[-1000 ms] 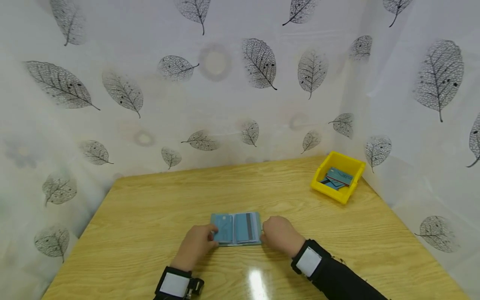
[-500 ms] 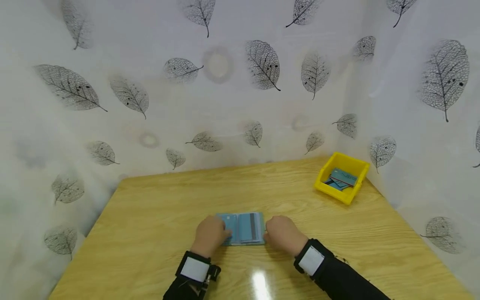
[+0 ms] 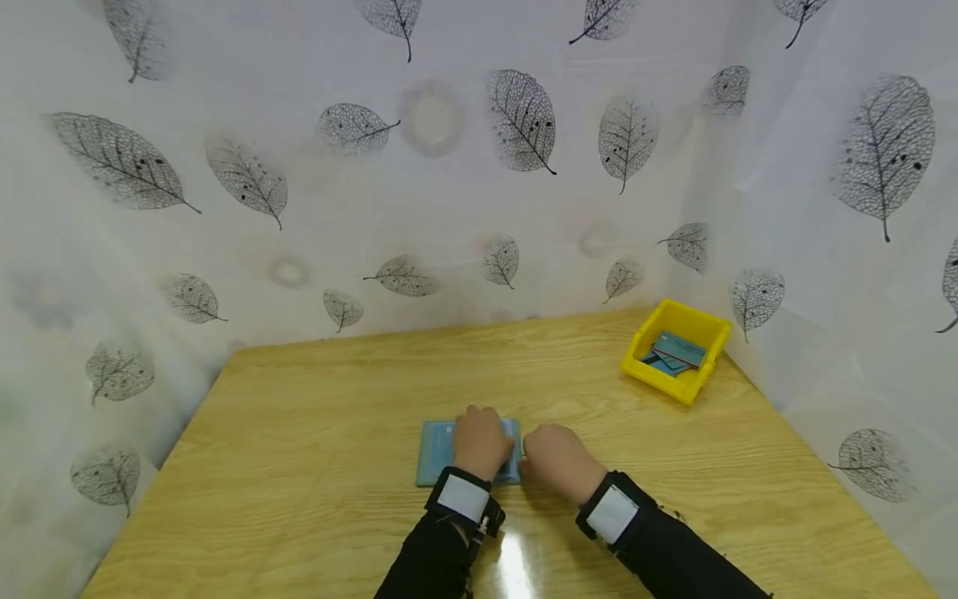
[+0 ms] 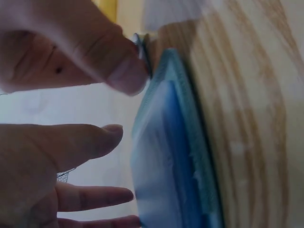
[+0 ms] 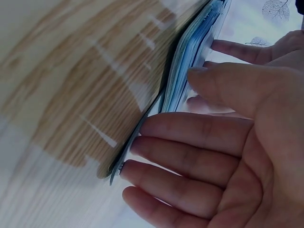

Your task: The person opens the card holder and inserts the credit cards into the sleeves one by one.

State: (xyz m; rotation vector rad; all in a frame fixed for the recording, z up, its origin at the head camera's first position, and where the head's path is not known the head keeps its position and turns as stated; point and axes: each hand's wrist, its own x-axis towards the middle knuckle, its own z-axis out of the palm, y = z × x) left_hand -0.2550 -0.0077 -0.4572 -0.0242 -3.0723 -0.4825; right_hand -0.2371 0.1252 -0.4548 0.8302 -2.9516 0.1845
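Observation:
A card holder (image 3: 432, 459) with a teal cover and clear sleeves lies spread on the table, blue cards showing in it. My left hand (image 3: 480, 443) is over its right half and hides much of it. In the left wrist view, the left hand's fingers (image 4: 95, 195) are extended, tips close to the sleeve stack (image 4: 159, 156). My right hand (image 3: 561, 462) rests at the holder's right edge. In the right wrist view, its fingers (image 5: 199, 130) are nearly straight, tips touching the cover's edge, and its thumb (image 5: 209, 83) is near the sleeves.
A yellow bin (image 3: 641, 373) with several blue cards (image 3: 679, 349) stands at the table's back right. A white curtain (image 3: 434, 200) printed with leaves hangs behind the wooden table (image 3: 314, 416).
My left hand has moved right, from the holder's left edge across to its right half. More of the teal cover shows on the left. The right hand stays at the right edge.

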